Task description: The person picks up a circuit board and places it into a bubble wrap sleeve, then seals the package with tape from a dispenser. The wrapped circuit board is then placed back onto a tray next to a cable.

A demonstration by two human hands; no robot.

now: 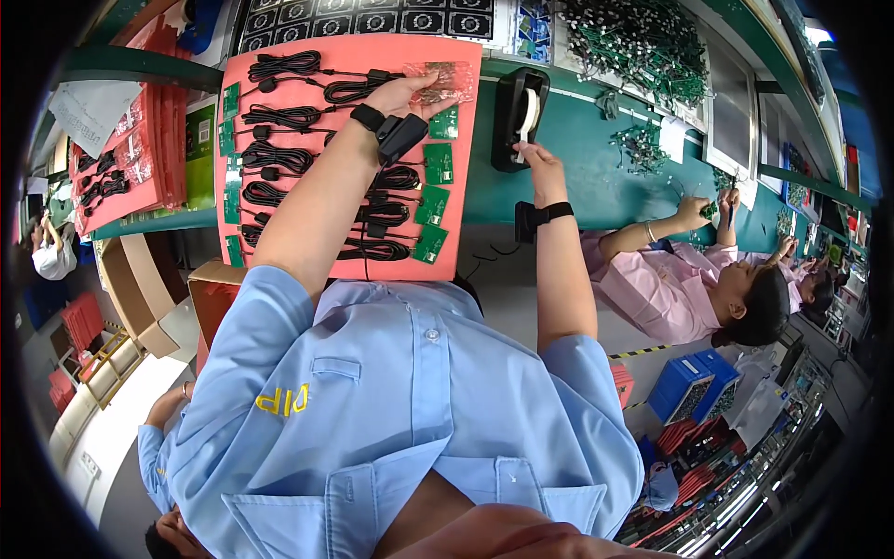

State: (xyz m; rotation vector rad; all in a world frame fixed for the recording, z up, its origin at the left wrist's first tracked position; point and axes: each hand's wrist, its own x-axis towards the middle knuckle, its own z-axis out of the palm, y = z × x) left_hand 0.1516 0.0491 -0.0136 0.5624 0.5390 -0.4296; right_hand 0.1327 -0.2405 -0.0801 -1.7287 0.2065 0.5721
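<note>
A pink foam sheet (321, 70) lies before me, bearing rows of black coiled cables (279, 116) joined to small green circuit boards (438, 163). At its far right corner is a clear plastic bag (452, 82). My left hand (400, 98) lies against this bag, thumb and fingers stretched apart. Just right of the sheet stands a black tape dispenser (507, 98) with a pale roll of tape (531, 114). My right hand (544, 175) pinches the loose end of the tape at the dispenser's near end. Each wrist wears a black strap with a small black device.
A green worktable (577, 200) runs to the right, with heaps of small wired parts (638, 51) and a co-worker in pink (670, 289) handling a green part. Black patterned trays (368, 23) line the far side. Stacked pink sheets (149, 140) and a cardboard box (140, 289) are left.
</note>
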